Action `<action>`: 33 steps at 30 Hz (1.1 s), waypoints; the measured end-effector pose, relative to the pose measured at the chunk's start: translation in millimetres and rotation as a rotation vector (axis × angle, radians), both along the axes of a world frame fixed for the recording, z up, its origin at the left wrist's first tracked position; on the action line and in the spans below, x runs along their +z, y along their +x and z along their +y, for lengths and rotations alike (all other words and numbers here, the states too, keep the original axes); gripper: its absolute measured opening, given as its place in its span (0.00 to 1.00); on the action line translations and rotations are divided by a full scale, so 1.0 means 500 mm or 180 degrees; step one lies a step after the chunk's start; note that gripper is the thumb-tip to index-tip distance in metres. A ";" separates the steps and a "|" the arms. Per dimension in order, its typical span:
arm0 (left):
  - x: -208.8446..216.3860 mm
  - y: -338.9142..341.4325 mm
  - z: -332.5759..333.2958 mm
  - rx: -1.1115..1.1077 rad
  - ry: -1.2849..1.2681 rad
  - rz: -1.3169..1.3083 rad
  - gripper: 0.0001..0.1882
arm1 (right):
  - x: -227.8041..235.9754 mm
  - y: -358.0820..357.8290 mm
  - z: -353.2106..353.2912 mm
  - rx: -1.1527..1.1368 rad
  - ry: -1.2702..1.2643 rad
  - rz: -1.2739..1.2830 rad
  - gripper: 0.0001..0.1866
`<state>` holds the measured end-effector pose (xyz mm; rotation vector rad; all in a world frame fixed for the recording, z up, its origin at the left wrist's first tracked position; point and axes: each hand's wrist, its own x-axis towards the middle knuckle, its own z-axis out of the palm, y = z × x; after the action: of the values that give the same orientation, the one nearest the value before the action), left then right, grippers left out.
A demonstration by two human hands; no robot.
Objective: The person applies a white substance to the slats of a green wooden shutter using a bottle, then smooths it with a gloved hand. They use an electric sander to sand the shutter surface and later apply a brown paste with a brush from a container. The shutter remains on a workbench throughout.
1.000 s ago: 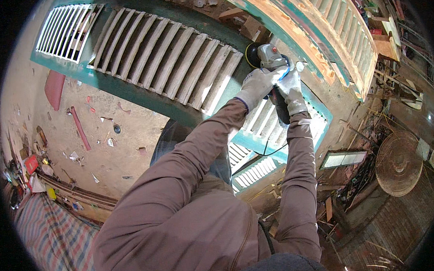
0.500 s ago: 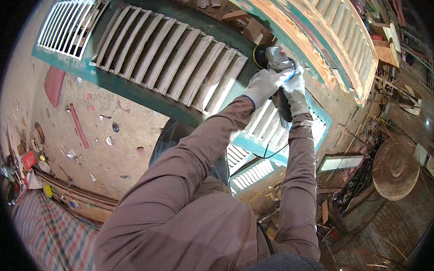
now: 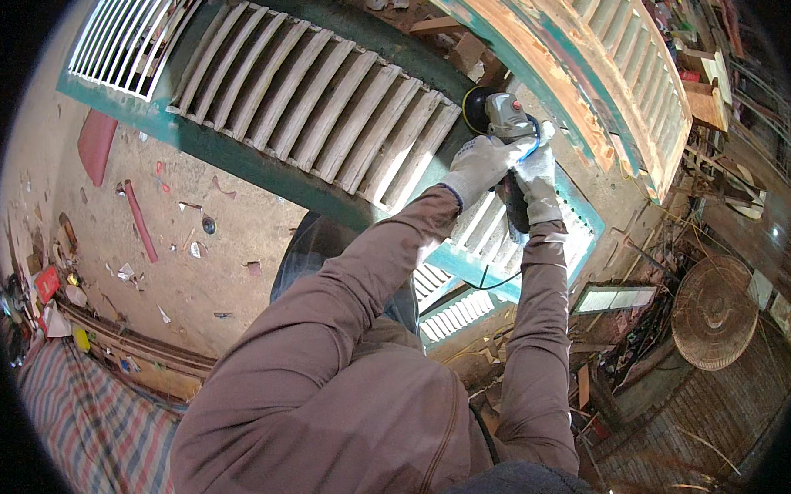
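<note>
I see a grey-and-black, metal-headed angle grinder (image 3: 504, 114) by the dark edge of a long green louvred shutter (image 3: 280, 186). The white-gloved left hand (image 3: 480, 164) has its grip curled near the head; the white-gloved right hand's (image 3: 539, 179) grip is closed round the body. It looks heavy, rigid, best held behind its round disc (image 3: 475, 112). A bare-wood-and-green slatted panel (image 3: 647, 90) crowds its right.

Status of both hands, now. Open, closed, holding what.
Left hand: closed on the handheld grinder, just behind its grey head.
Right hand: closed on the same grinder, along its dark body.
</note>
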<state>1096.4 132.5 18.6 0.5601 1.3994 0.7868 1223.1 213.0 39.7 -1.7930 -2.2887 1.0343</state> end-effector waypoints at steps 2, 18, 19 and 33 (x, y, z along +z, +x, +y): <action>0.003 0.006 0.003 -0.0060 -0.0120 -0.0022 0.48 | -0.041 0.032 0.011 -0.0140 -0.0052 0.0159 0.39; 0.011 0.010 0.009 0.0200 0.0178 -0.0278 0.44 | 0.013 0.100 -0.055 -0.0205 0.0303 0.0247 0.39; 0.022 0.008 0.012 0.0146 0.0190 -0.0272 0.45 | 0.006 0.100 -0.051 -0.0201 0.0334 0.0279 0.39; 0.007 -0.074 0.024 0.0656 0.0510 -0.0336 0.30 | -0.001 -0.088 0.030 0.0041 0.0269 0.0198 0.45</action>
<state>1059.5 144.3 21.9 0.4945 1.3171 1.0860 1179.2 227.8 39.5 -1.6924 -2.2745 0.9657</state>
